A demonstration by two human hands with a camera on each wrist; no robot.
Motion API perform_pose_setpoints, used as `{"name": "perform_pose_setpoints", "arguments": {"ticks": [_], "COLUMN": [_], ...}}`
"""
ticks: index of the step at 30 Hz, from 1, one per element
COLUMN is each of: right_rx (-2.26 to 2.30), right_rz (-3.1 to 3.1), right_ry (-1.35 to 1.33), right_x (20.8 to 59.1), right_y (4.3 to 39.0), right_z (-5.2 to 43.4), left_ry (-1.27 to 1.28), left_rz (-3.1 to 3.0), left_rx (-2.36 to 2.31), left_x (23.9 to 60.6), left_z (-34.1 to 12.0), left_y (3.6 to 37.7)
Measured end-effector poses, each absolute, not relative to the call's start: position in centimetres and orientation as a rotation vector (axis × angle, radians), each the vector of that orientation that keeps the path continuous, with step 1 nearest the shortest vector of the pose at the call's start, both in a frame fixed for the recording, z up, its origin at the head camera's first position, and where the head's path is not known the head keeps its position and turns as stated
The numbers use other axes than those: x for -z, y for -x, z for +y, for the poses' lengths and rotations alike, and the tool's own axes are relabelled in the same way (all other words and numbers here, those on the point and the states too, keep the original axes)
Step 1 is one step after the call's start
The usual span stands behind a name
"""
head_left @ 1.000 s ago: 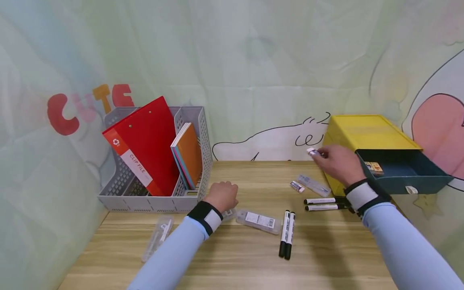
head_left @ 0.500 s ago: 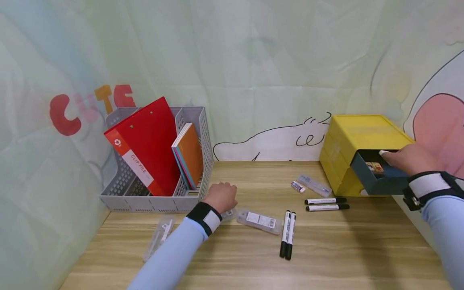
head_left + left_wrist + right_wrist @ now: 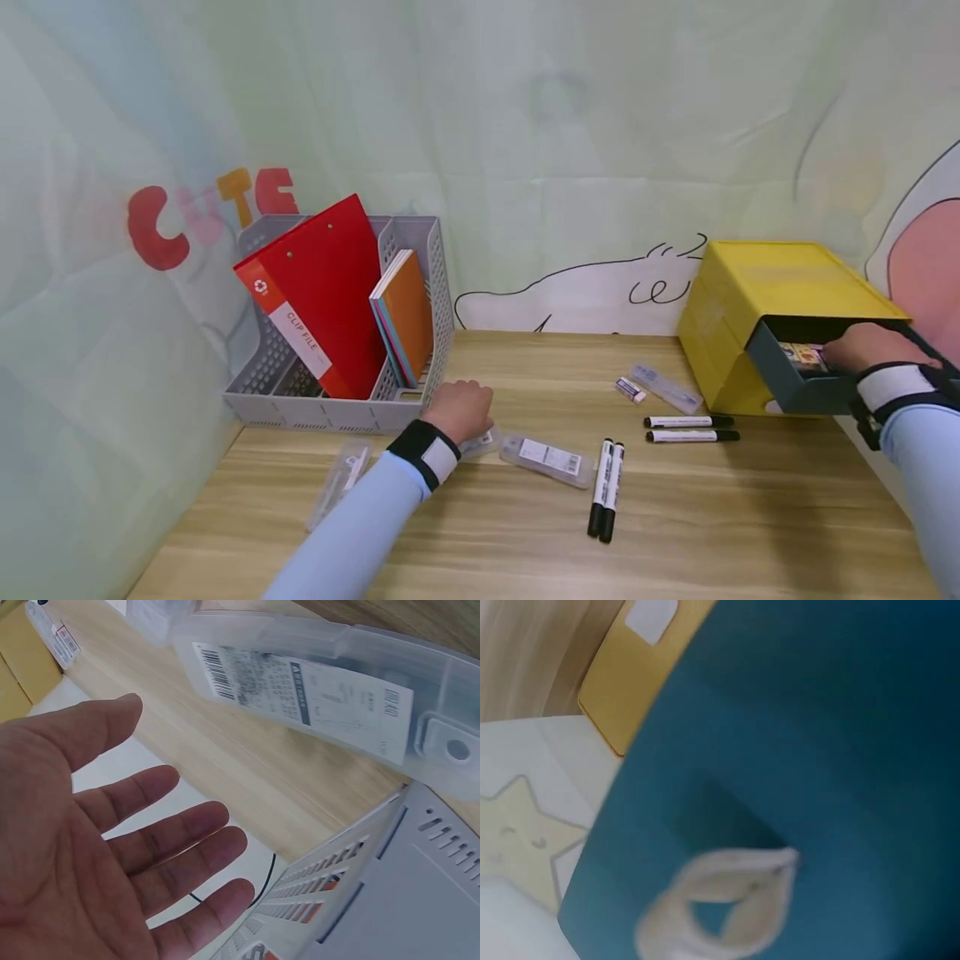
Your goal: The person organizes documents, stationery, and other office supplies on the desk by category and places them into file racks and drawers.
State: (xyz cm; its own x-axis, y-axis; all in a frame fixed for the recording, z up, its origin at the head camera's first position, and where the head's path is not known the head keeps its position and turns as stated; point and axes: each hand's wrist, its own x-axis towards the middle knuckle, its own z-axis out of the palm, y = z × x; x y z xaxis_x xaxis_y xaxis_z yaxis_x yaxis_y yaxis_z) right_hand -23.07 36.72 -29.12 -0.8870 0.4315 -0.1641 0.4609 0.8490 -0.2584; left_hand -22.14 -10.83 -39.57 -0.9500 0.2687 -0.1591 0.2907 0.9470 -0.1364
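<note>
My right hand [image 3: 873, 346] reaches into the pulled-out dark teal drawer [image 3: 806, 398] of a yellow box [image 3: 795, 275]. Its fingers are hidden inside, beside small patterned erasers or boxes [image 3: 802, 357]; I cannot tell what they hold. The right wrist view is filled by the drawer front [image 3: 780, 780] with its pale pull loop [image 3: 727, 900]. My left hand [image 3: 459, 410] hovers at the table's middle, its fingers [image 3: 187, 825] loosely spread with nothing in them. Close by lies a clear plastic pencil case [image 3: 300, 690] with a white label.
A grey file rack [image 3: 322, 414] at the left holds a red clip file [image 3: 322, 308] and notebooks [image 3: 408, 317]. More clear cases [image 3: 547, 461], a white eraser [image 3: 630, 389], two black-capped markers [image 3: 606, 492] and another pair of markers [image 3: 690, 436] lie on the wooden table.
My right hand has carried a small white eraser from left of the yellow box rightward and down into the drawer. The left hand has stayed in place. The head view has turned slightly left.
</note>
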Motion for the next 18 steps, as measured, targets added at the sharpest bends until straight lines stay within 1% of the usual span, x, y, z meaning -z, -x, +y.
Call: {"name": "perform_pose_setpoints", "arguments": {"ticks": [2, 8, 13, 16, 18], "right_rx": [0.350, 0.312, 0.381, 0.447, 0.450], "right_rz": [2.903, 2.953, 3.176, 3.381, 3.492], "right_ry": [-0.687, -0.752, -0.793, -0.668, -0.528], "right_x": [29.2, 29.4, 29.4, 29.6, 29.9], "right_y": [23.3, 23.2, 22.4, 22.3, 22.4], "right_z": [36.9, 36.8, 34.7, 32.1, 29.8], "left_ry": [-0.432, -0.429, -0.405, -0.378, -0.355], "left_rz": [2.966, 2.985, 2.979, 2.986, 2.984], "left_rx": [0.240, 0.224, 0.179, 0.147, 0.112], "left_x": [39.4, 39.4, 38.9, 38.3, 37.8], "left_z": [-10.9, -11.1, -11.6, -12.4, -13.1], "left_y": [22.2, 22.5, 22.8, 23.0, 23.2]}}
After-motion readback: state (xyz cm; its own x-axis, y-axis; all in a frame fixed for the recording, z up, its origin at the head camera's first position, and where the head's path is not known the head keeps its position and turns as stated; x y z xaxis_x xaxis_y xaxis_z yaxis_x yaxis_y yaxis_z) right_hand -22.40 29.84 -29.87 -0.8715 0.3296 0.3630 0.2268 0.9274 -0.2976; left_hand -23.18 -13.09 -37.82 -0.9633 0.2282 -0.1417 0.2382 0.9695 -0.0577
